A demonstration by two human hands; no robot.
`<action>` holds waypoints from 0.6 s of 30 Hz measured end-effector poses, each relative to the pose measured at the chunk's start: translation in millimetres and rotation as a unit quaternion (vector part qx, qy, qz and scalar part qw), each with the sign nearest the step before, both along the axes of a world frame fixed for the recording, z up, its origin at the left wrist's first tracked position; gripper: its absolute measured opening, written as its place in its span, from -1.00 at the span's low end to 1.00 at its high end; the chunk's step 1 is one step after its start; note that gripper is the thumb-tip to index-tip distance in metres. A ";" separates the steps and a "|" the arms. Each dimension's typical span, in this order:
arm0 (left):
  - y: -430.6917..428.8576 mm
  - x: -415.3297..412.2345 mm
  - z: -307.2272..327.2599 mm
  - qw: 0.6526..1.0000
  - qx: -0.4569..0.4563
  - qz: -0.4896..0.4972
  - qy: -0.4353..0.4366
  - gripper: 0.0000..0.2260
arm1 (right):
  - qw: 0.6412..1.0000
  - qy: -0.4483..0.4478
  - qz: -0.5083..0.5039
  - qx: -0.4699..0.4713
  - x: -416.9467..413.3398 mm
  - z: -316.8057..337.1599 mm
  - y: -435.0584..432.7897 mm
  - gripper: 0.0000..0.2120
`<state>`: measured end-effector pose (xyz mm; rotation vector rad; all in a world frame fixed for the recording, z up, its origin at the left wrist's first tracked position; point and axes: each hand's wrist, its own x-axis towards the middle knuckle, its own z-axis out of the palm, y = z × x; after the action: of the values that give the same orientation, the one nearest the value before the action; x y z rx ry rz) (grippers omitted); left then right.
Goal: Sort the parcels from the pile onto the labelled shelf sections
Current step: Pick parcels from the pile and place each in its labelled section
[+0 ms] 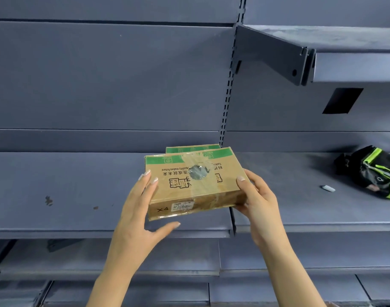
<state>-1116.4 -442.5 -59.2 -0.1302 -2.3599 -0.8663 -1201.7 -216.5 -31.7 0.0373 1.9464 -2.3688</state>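
Holding box (194,185) between hands over shelf (68,196): right hand (258,207) pinches right end, thumb on top; left hand (138,218) flat-fingered against left side. Beyond hands, second box (189,149). Risk: one-sided grip lets box tilt, slip toward left palm.

Stockroom: grey slotted metal shelving (105,191)

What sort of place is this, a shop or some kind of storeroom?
Probably a parcel storeroom or sorting area: grey metal shelving on a slotted upright, a taped cardboard parcel held by the left hand and right hand, and a similar box on the shelf behind it.
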 end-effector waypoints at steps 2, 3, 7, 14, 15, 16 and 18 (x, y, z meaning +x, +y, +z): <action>-3.1 -1.3 0.4 1.000 -0.018 0.000 0.013 -0.20 | 1.000 -0.008 0.000 0.002 -1.2 -0.1 0.9 -0.83; -4.7 -1.9 0.9 1.000 -0.019 -0.003 0.019 -0.24 | 1.000 -0.011 0.000 0.005 -1.4 0.4 1.1 -0.83; -12.9 -4.9 5.5 0.998 -0.053 -0.002 0.040 -0.38 | 1.000 -0.008 0.014 0.026 -1.0 2.8 0.9 -0.83; -33.0 -9.6 19.4 0.998 -0.051 -0.025 0.012 -0.34 | 0.994 0.044 0.013 0.095 3.7 4.8 0.6 -0.77; -34.8 -9.7 21.8 0.999 -0.037 -0.028 0.000 -0.33 | 0.992 0.062 0.013 0.105 5.5 5.3 1.5 -0.73; -36.3 -9.7 24.2 0.999 -0.026 -0.028 -0.010 -0.32 | 0.990 0.078 0.013 0.116 7.5 5.5 2.9 -0.69; -39.1 -9.4 28.7 0.999 -0.001 -0.029 -0.030 -0.30 | 0.985 0.107 0.018 0.132 10.8 4.1 6.2 -0.61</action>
<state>-1125.8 -481.6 -30.6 -0.1752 -2.4241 -0.9072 -1190.9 -210.3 -27.6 -0.2437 2.3238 -2.1541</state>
